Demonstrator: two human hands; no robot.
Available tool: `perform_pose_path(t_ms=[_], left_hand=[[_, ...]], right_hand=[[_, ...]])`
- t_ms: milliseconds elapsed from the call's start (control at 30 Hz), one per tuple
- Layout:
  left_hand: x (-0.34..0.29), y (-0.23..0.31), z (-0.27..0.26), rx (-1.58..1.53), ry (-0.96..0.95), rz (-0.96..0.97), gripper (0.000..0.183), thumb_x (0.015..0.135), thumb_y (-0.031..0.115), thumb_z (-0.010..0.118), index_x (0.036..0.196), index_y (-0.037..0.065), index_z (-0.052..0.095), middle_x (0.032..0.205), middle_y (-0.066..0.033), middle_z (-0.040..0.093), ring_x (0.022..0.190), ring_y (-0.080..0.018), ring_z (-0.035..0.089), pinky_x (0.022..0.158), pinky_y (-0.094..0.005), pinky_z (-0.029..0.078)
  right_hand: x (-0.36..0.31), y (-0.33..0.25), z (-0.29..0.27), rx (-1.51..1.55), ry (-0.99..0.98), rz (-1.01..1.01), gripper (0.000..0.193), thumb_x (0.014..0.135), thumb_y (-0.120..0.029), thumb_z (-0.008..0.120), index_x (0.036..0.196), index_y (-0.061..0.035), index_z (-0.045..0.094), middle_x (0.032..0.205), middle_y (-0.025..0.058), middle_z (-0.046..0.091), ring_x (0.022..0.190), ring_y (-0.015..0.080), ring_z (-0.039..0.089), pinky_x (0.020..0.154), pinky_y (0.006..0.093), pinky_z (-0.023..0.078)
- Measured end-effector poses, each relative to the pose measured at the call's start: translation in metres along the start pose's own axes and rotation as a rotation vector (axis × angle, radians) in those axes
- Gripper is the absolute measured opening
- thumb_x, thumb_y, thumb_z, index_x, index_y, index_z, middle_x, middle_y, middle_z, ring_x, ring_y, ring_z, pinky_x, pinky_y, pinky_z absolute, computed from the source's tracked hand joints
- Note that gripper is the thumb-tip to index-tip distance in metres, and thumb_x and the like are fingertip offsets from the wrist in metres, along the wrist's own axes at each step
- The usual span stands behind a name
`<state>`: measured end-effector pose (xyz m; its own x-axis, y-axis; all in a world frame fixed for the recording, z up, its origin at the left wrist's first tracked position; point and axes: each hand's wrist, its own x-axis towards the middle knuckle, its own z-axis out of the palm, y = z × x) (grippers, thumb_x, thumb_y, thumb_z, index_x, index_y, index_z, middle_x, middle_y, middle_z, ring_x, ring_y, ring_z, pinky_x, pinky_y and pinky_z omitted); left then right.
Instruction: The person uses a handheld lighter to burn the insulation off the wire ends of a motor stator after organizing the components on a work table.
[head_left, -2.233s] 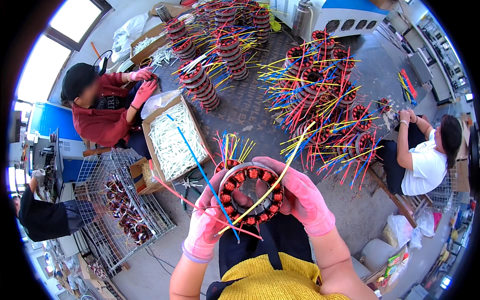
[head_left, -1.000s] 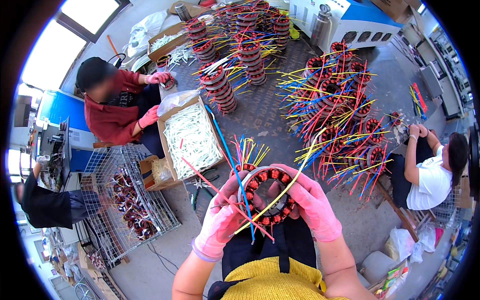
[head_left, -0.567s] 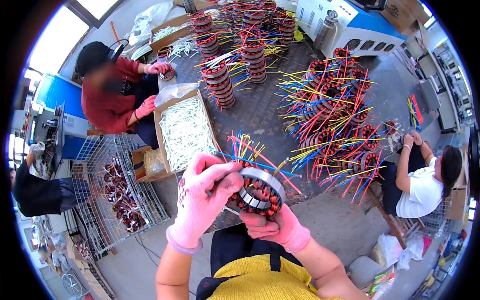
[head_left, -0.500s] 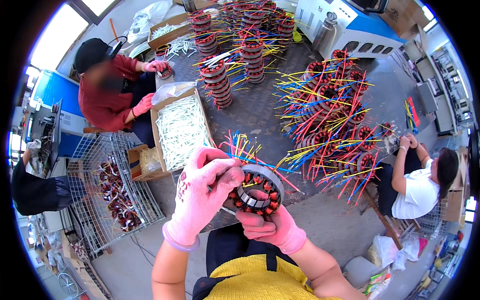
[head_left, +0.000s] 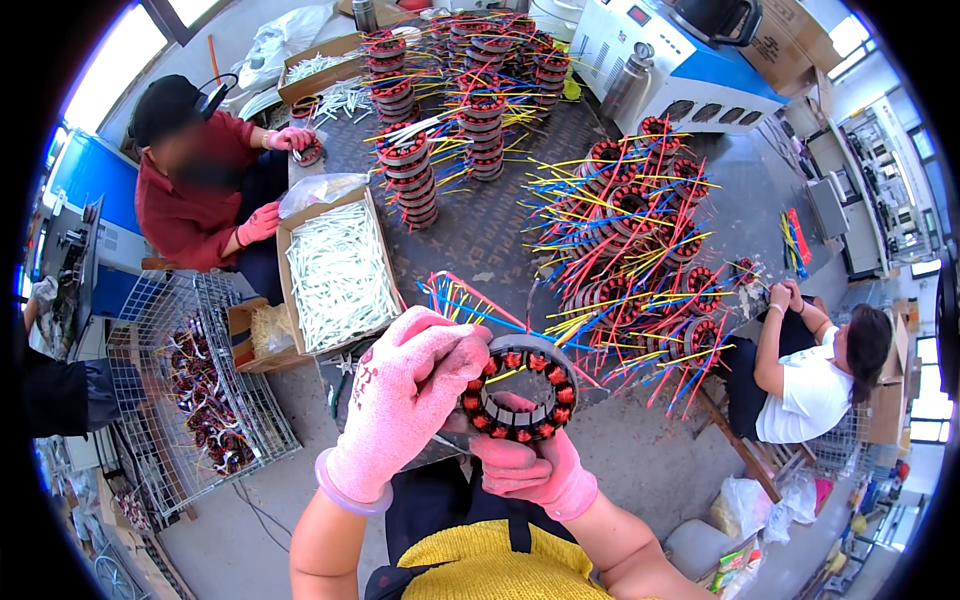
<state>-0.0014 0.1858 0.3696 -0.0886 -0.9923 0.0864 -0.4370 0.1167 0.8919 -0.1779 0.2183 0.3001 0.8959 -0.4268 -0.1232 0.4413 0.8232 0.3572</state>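
Note:
A motor stator, a dark ring with red-copper coils round its inside, is held up in front of me at the table's near edge. My left hand, in a pink glove, pinches at the ring's left side, where its fingertips come together. From below, my right hand, gloved too, grips the lower rim with fingers curled and the thumb showing through the opening. Red, blue and yellow lead wires fan out on the far side of the stator. What exactly the left fingertips hold is hidden.
A carton of white sleeves stands left of my hands. Wired stators crowd the right of the table; stacked stators rise farther back. A wire cart is at left. Co-workers sit at left and right.
The stator has turned so its round opening faces me more fully. My view has shifted, and the table and co-workers appear farther left. Both hands keep their hold.

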Motion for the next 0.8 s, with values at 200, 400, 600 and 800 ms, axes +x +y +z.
perform_pose_path(t_ms=[200, 400, 600, 800], left_hand=[[0.004, 0.011, 0.008, -0.080, 0.018, -0.042, 0.020, 0.085, 0.005, 0.057, 0.099, -0.003, 0.069, 0.086, -0.0099, 0.060, 0.078, -0.0193, 0.058, 0.071, -0.0304, 0.047], [0.003, 0.002, 0.010, -0.072, -0.015, -0.006, 0.023, 0.089, 0.004, 0.050, 0.101, -0.003, 0.068, 0.090, -0.0085, 0.058, 0.076, -0.0146, 0.056, 0.067, -0.0260, 0.046], [0.004, 0.002, 0.012, -0.241, -0.039, -0.113, 0.023, 0.095, 0.010, 0.046, 0.088, -0.005, 0.062, 0.092, -0.0049, 0.057, 0.069, -0.0055, 0.049, 0.058, -0.0213, 0.040], [0.007, 0.001, 0.016, -0.368, -0.024, -0.173, 0.029, 0.101, 0.022, 0.045, 0.090, 0.000, 0.061, 0.081, 0.0018, 0.057, 0.064, -0.0016, 0.047, 0.054, -0.0175, 0.036]], right_hand=[[-0.004, -0.002, -0.002, 0.027, -0.043, -0.017, 0.051, 0.098, -0.036, 0.045, 0.129, 0.0045, 0.045, 0.058, -0.0011, 0.036, 0.031, 0.0039, 0.027, 0.030, 0.0163, 0.026], [-0.004, -0.001, 0.000, 0.030, -0.069, -0.038, 0.050, 0.098, -0.035, 0.045, 0.125, 0.0076, 0.043, 0.057, -0.0003, 0.037, 0.031, 0.0042, 0.027, 0.030, 0.0164, 0.026], [-0.004, -0.002, -0.004, 0.090, -0.111, 0.032, 0.049, 0.098, -0.035, 0.048, 0.125, 0.0051, 0.043, 0.058, 0.0001, 0.037, 0.031, 0.0047, 0.026, 0.030, 0.0170, 0.024], [-0.007, 0.000, -0.004, 0.076, -0.089, 0.010, 0.053, 0.097, -0.037, 0.049, 0.129, 0.0046, 0.040, 0.057, 0.0002, 0.037, 0.031, 0.0043, 0.027, 0.030, 0.0169, 0.025]])
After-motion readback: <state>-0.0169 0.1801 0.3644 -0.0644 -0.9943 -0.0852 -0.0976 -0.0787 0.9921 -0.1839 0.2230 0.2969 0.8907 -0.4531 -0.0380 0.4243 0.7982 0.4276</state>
